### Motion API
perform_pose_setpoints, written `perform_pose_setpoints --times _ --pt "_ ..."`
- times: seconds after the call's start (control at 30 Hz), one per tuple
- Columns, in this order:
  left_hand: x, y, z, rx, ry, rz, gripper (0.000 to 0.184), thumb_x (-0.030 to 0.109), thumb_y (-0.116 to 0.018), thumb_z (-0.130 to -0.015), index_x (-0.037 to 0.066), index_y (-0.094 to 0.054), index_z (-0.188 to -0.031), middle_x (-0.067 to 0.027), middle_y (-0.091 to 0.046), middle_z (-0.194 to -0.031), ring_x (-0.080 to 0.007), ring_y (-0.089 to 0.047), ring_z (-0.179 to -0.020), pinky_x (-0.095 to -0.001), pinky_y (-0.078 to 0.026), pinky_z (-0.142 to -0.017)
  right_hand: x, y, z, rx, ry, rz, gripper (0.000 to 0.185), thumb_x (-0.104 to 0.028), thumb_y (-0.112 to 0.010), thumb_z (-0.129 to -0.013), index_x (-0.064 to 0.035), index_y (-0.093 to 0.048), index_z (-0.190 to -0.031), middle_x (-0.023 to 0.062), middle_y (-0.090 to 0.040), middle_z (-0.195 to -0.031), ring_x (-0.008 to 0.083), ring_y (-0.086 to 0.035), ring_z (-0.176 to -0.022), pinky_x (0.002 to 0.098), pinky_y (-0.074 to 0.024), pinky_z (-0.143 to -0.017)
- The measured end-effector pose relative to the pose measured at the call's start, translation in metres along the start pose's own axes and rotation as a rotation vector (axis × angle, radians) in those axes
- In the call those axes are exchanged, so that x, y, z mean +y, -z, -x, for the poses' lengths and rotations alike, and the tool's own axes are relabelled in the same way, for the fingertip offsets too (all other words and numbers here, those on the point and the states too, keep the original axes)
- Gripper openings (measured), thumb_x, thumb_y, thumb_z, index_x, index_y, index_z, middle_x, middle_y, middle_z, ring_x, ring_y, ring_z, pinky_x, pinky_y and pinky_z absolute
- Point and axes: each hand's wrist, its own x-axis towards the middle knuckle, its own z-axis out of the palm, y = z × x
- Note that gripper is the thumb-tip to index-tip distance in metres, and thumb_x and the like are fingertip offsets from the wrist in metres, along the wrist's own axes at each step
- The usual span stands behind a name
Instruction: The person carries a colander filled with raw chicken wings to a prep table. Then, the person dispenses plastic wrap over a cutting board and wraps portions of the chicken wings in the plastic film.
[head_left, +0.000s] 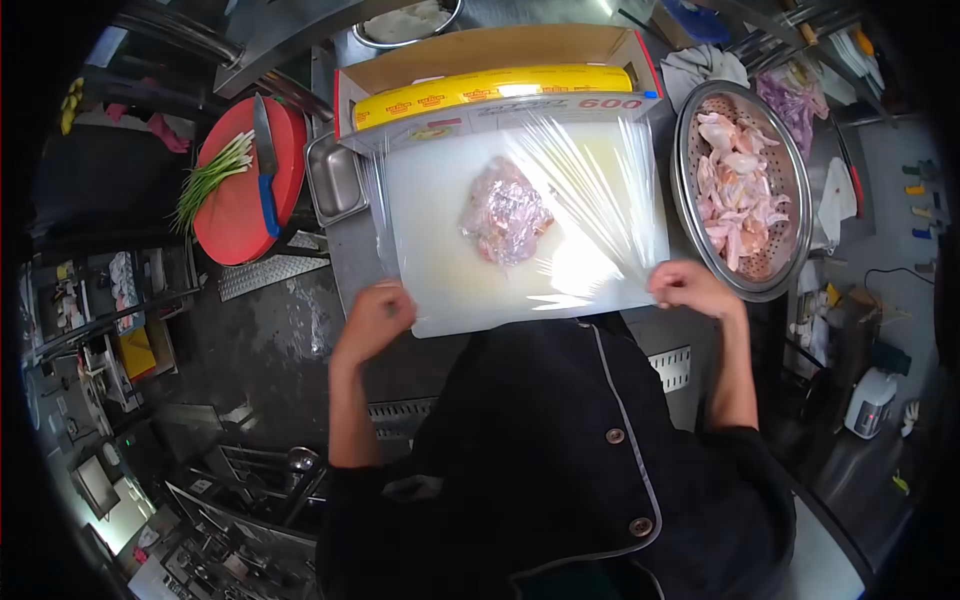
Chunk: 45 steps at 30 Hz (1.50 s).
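Note:
A clear sheet of plastic wrap point(590, 215) stretches from the cutter box point(500, 110) toward my body, with bright glare on its right half. Under or within the film, a clump of raw meat point(505, 210) lies on the white cutting board point(430, 280). My left hand point(382, 315) is closed at the near left corner of the film. At the near right corner, my right hand point(697, 287) pinches the film between thumb and fingers. Inside the box sits the yellow roll point(490, 90).
To the right stands a perforated metal colander point(685, 185) of raw chicken pieces point(740, 190). On the left, a red round board point(225, 220) holds a blue-handled knife point(266, 165) and green onions point(215, 180). A small steel pan point(335, 215) sits beside the white board.

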Motion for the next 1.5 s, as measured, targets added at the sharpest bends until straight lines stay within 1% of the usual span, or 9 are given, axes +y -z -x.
perform_pose_setpoints --times 0.2,0.3,0.47,0.53,0.67,0.87,1.03,1.3,1.5 --pt "-0.057 -0.045 -0.053 -0.123 -0.068 -0.704 0.013 0.015 -0.065 -0.083 0.003 -0.067 -0.077 -0.0094 -0.065 -0.082 -0.0183 -0.061 -0.077 -0.0309 -0.048 -0.071 0.068 0.009 -0.098 0.142 -0.096 0.295 0.009 -0.013 -0.062 -0.087 -0.0063 -0.065 -0.092 -0.0016 -0.060 -0.076 0.0068 -0.055 -0.066 0.0206 -0.0418 -0.056" --pt "-0.084 -0.021 -0.050 0.196 0.297 0.300 0.022 0.023 -0.065 -0.089 0.002 -0.070 -0.088 -0.0041 -0.068 -0.088 -0.0144 -0.063 -0.086 -0.0275 -0.048 -0.076 0.044 0.010 -0.101 0.427 -0.063 0.083 0.015 -0.018 -0.063 -0.088 -0.0080 -0.066 -0.099 -0.0009 -0.062 -0.082 0.0074 -0.056 -0.067 0.0215 -0.0431 -0.057" --pt "-0.087 -0.008 0.009 0.136 0.642 0.367 0.032 0.028 -0.058 -0.096 0.002 -0.065 -0.113 -0.0070 -0.068 -0.098 -0.0156 -0.063 -0.091 -0.0283 -0.052 -0.075 0.042 -0.003 -0.072 0.753 0.032 0.094 0.026 -0.025 -0.063 -0.090 -0.0090 -0.063 -0.111 0.0005 -0.063 -0.089 0.0084 -0.059 -0.075 0.0222 -0.0450 -0.059" --pt "-0.045 -0.036 -0.006 0.076 0.581 0.789 0.044 0.028 -0.056 -0.097 0.004 -0.049 -0.133 -0.0145 -0.061 -0.118 -0.0241 -0.063 -0.096 -0.0321 -0.054 -0.076 0.012 -0.042 -0.079 0.478 0.023 -0.193 0.041 -0.028 -0.063 -0.091 -0.0077 -0.054 -0.125 0.0058 -0.062 -0.105 0.0128 -0.061 -0.086 0.0250 -0.0499 -0.061" --pt "0.007 -0.084 -0.085 0.231 0.611 1.095 0.082 0.040 -0.060 -0.093 0.009 -0.011 -0.151 -0.0181 -0.030 -0.149 -0.0389 -0.046 -0.124 -0.0502 -0.048 -0.090 -0.030 -0.068 -0.156 0.543 -0.038 -0.250 0.066 -0.042 -0.060 -0.092 -0.0029 -0.035 -0.139 0.0154 -0.052 -0.123 0.0226 -0.062 -0.095 0.0347 -0.0592 -0.066" --pt "0.018 -0.079 -0.157 -0.024 0.627 1.086 0.080 0.054 -0.060 -0.087 0.010 -0.029 -0.146 -0.0154 -0.041 -0.143 -0.0330 -0.045 -0.126 -0.0527 -0.043 -0.093 -0.085 -0.050 -0.198 0.035 -0.131 -0.127 0.081 -0.063 -0.055 -0.086 -0.0047 -0.038 -0.139 0.0137 -0.054 -0.118 0.0224 -0.059 -0.105 0.0356 -0.0595 -0.062" --pt "0.020 -0.093 -0.173 -0.004 0.550 1.152 0.059 0.049 -0.058 -0.091 0.007 -0.047 -0.131 -0.0117 -0.055 -0.126 -0.0225 -0.052 -0.115 -0.0421 -0.045 -0.090 -0.100 -0.046 -0.184 -0.002 -0.094 -0.295 0.075 -0.061 -0.055 -0.088 -0.0040 -0.044 -0.134 0.0128 -0.055 -0.116 0.0210 -0.060 -0.103 0.0354 -0.0585 -0.072" --pt "0.098 -0.061 -0.196 0.607 -0.008 1.192 0.022 0.028 -0.059 -0.096 0.006 -0.058 -0.098 -0.0010 -0.059 -0.092 -0.0081 -0.056 -0.087 -0.0227 -0.045 -0.076 -0.135 -0.054 -0.198 0.239 0.302 -0.750 0.040 -0.038 -0.062 -0.093 -0.0018 -0.061 -0.110 0.0081 -0.064 -0.099 0.0153 -0.061 -0.094 0.0313 -0.0486 -0.085" --pt "0.152 0.007 -0.241 0.705 -0.295 1.177 0.026 0.031 -0.056 -0.098 0.006 -0.061 -0.094 -0.0015 -0.059 -0.088 -0.0087 -0.055 -0.083 -0.0273 -0.046 -0.077 -0.227 -0.053 -0.186 0.279 0.783 -0.795 0.018 -0.015 -0.065 -0.089 -0.0008 -0.063 -0.101 0.0062 -0.065 -0.093 0.0138 -0.061 -0.089 0.0287 -0.0477 -0.080"
